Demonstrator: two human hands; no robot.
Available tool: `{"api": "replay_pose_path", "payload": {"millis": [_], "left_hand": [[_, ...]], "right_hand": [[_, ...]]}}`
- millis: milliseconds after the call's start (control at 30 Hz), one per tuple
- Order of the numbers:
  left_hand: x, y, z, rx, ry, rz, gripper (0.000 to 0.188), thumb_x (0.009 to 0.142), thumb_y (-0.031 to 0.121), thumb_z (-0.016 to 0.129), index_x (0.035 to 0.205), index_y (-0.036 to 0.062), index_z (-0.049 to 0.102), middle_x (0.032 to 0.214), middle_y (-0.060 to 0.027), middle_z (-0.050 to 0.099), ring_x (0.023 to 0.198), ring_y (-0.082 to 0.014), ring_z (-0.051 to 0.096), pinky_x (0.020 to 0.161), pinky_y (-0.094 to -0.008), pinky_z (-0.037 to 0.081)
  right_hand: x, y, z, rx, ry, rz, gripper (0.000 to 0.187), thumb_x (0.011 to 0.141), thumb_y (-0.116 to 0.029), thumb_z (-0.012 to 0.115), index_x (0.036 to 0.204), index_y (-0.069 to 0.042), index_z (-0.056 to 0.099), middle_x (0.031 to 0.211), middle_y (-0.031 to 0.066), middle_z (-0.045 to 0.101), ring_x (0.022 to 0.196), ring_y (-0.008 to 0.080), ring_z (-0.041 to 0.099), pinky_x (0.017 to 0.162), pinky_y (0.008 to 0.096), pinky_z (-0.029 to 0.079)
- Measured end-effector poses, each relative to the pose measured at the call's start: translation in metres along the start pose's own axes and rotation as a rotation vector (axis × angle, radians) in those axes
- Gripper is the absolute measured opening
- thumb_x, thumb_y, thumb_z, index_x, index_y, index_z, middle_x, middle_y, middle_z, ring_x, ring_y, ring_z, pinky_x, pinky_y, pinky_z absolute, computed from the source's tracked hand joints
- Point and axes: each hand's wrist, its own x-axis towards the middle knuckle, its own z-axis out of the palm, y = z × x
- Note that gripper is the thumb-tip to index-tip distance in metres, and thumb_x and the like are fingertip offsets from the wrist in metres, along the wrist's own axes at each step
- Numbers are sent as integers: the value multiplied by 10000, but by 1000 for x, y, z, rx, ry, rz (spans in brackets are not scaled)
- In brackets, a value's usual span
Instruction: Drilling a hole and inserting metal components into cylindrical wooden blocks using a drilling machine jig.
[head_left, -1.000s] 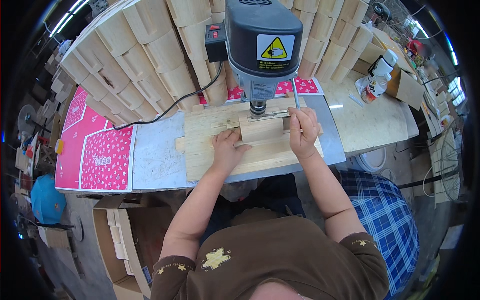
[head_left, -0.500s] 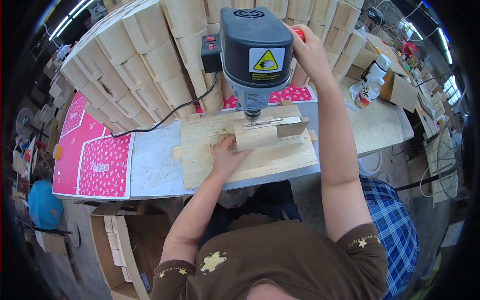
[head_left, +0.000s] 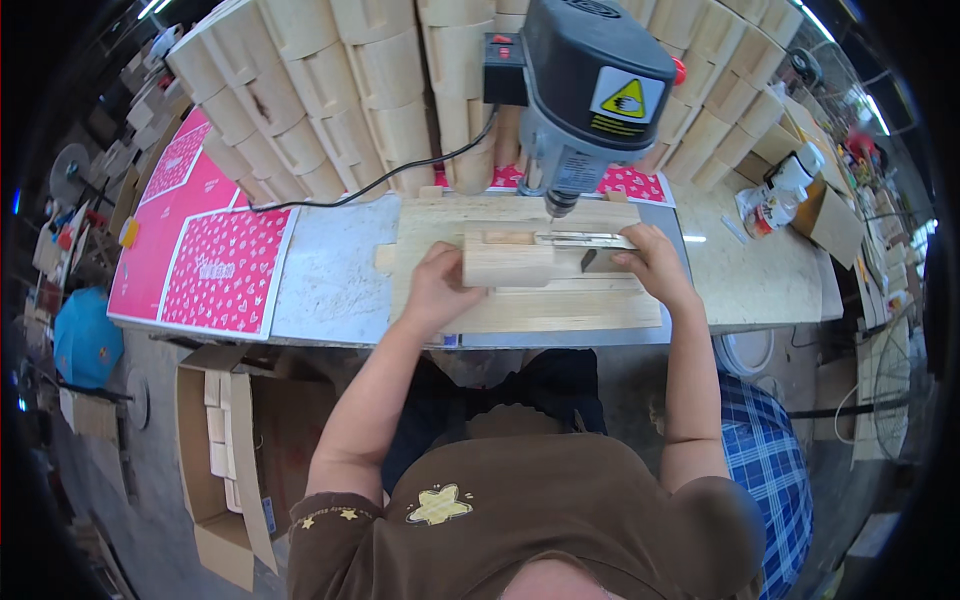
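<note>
A pale wooden block (head_left: 507,265) with a slot in its top lies on a wooden base board (head_left: 560,315). My left hand (head_left: 440,288) is closed round the block's left end. At the right, my right hand (head_left: 655,265) grips the end of a slim metal jig plate (head_left: 590,240), whose left part rests over the block's slot. A dark flap hangs under the plate beside the fingers. Above them stands a bench drill press (head_left: 600,85) in dark grey, its chuck (head_left: 562,204) just behind the plate. Whether a bit touches anything, I cannot tell.
Tall stacks of similar wooden blocks (head_left: 380,90) stand behind the table. A black cable (head_left: 380,180) runs left from the drill. Bottles (head_left: 780,195) and an open carton (head_left: 825,225) are at the right. Below left sits a cardboard box (head_left: 225,535) holding wooden pieces.
My right hand has left the drill's red-knobbed side and come down to the metal plate. The plate has slid right along the block, baring part of the slot. My left hand stays at the block.
</note>
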Motion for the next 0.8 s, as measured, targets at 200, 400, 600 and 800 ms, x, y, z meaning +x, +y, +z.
{"api": "replay_pose_path", "payload": {"millis": [200,400,600,800], "left_hand": [[-55,-19,-107,-474,195,-557,231,689,78,717,882,-10,625,776,-27,614,707,-101,567,626,-250,444],[-133,2,-176,-962,531,-739,285,796,116,648,1008,-64,586,958,-122,637,842,-189,628,785,-318,499],[-228,-10,-197,-739,954,-840,318,761,152,680,993,-48,596,900,-81,623,783,-137,589,677,-262,465],[-340,20,-240,-414,1462,-940,292,752,181,688,934,-35,613,845,-80,627,707,-120,564,614,-244,438]], "right_hand": [[-6,-11,6,-41,11,-53,260,693,-76,663,925,-13,562,876,149,560,865,348,505,771,400,401],[-21,-9,14,2,-13,-83,299,719,-37,641,1006,1,564,983,164,571,975,334,517,860,378,397],[-30,43,13,45,-89,30,377,796,-56,616,1145,39,509,1112,159,543,1058,276,507,929,349,380],[-18,29,13,21,-172,103,463,821,-76,609,1224,72,434,1131,162,534,1044,227,507,921,323,394]]}}
